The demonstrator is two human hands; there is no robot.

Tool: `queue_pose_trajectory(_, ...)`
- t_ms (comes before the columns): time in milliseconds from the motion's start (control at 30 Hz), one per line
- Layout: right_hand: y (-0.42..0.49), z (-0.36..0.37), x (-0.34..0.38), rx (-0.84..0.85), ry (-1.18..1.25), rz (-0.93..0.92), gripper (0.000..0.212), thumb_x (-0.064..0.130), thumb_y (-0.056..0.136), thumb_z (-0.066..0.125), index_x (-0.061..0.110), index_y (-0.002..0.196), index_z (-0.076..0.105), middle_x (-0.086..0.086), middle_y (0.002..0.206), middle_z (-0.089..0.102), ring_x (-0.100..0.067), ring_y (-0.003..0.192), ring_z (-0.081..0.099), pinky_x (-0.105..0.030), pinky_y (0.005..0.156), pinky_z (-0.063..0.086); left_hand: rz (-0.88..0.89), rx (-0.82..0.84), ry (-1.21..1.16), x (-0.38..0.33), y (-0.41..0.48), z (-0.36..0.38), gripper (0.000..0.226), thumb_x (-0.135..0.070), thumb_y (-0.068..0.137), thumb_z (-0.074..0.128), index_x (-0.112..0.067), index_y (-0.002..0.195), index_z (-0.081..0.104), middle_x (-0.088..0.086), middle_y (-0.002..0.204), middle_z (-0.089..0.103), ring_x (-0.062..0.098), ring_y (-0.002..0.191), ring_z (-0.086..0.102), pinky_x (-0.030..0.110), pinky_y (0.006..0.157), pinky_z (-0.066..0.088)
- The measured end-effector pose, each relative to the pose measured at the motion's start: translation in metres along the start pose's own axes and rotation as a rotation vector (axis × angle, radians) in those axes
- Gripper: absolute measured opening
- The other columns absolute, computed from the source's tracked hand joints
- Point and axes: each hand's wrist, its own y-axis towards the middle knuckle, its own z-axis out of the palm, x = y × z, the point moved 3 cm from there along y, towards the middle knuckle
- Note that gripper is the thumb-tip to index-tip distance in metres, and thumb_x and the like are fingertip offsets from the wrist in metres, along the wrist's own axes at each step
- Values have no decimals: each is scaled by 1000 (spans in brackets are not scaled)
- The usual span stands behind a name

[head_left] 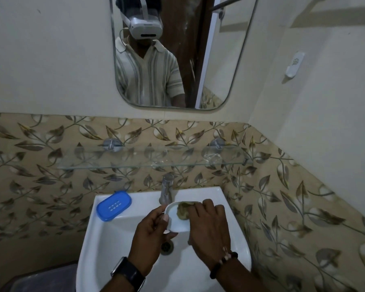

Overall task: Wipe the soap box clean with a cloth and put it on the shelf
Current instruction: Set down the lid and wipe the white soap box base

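Note:
My left hand [151,234] grips a white soap box tray [176,222] over the white sink [105,232], thumb on its near rim. Inside the tray's far end, my right hand [209,224] presses a crumpled olive-brown cloth [184,209]. The blue slotted soap box lid [114,205] lies on the sink's back left corner. A glass shelf [135,161] is fixed to the tiled wall above the tap.
A chrome tap [166,189] stands just behind the tray. The drain [167,247] lies under my hands. A mirror [173,53] hangs above the shelf, and a white wall hook [294,64] is at the right. A dark bin [42,279] sits at the lower left.

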Motion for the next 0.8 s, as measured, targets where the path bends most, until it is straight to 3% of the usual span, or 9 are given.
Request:
queue_pose_trajectory(133,-8,-5,21,60,59,73,36,18,74,41,18,96,70,-1,68,65,-25,67,57,-38,62,43,-12,-80,-18,8,-3,-1,24,-16,101,55,-21,116,74,5,111,78,25,99,74,41,79,63)
queue_pose_trajectory(233,-11,0,31,169,210,90,16,21,80,49,22,86,63,4,75,66,-22,71,60,-38,67,43,-18,-114,26,12,-4,-1,23,-17,100,57,-26,110,76,2,106,79,22,97,75,44,81,63)
queue_pose_trajectory(300,-13,6,32,328,481,193,23,25,97,39,22,94,61,4,91,67,-21,84,60,-39,79,43,-23,-119,56,13,-6,-1,23,-17,101,56,-27,110,76,1,104,79,21,95,75,44,81,63)
queue_pose_trajectory(367,-13,3,30,362,891,409,26,25,103,42,20,93,65,0,86,71,-18,78,64,-37,74,51,-28,-120,57,12,-6,-2,23,-18,101,56,-26,109,76,1,102,80,19,92,75,40,79,63)
queue_pose_trajectory(467,-9,-1,18,273,1537,743,22,11,101,52,9,104,74,-10,94,79,-23,85,75,-29,71,59,-63,-137,21,11,-4,-7,23,-20,102,55,-22,111,76,4,105,79,20,94,75,44,83,63)
queue_pose_trajectory(567,-2,-5,-1,116,1975,900,25,7,101,49,-1,115,68,-20,110,75,-30,101,73,-32,81,61,-92,-159,-52,12,-1,-15,24,-17,102,55,-16,115,75,5,109,78,22,97,74,44,82,63)
queue_pose_trajectory(667,1,-5,-24,-22,2123,972,28,10,103,46,3,121,66,-21,120,71,-34,113,67,-45,99,54,-91,-171,-92,14,1,-21,24,-16,101,56,-16,116,74,6,112,77,22,98,74,41,81,62)
queue_pose_trajectory(800,0,1,-44,-199,2154,1057,32,14,105,45,4,132,60,-23,125,68,-38,117,64,-52,103,49,-80,-196,-113,15,3,-25,24,-16,101,56,-16,118,73,5,114,77,23,99,73,38,79,63)
